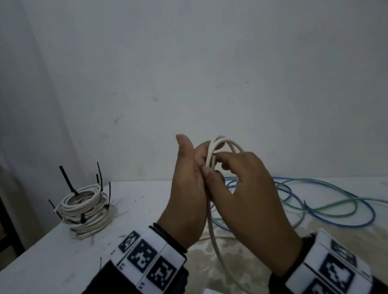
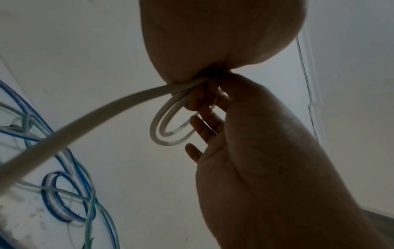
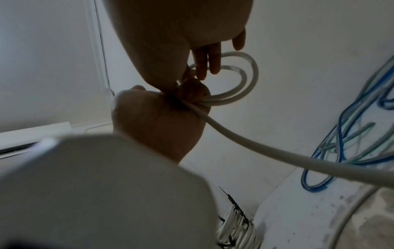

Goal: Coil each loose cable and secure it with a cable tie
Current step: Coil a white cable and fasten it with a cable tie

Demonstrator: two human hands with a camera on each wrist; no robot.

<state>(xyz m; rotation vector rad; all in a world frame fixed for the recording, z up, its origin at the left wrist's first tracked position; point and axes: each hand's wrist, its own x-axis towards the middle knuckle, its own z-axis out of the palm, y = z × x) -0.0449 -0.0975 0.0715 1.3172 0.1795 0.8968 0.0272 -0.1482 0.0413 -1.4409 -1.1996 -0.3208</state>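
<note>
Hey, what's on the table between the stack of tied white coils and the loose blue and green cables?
In the head view, the raised hands and white cable cover most of it; bare table shows beside the tied coils.

All three views are dim, with a flat grey-blue cast and no hard shadows; the light source cannot be made out. The head view is fairly sharp at centre, softer toward its corners, with grain on the wall point(image 1: 221, 39). In the wrist views the near skin fills the frame, dark and out of focus. The white cable point(image 2: 64, 136) smears with blur, and straight lines bow at the edges.
</note>
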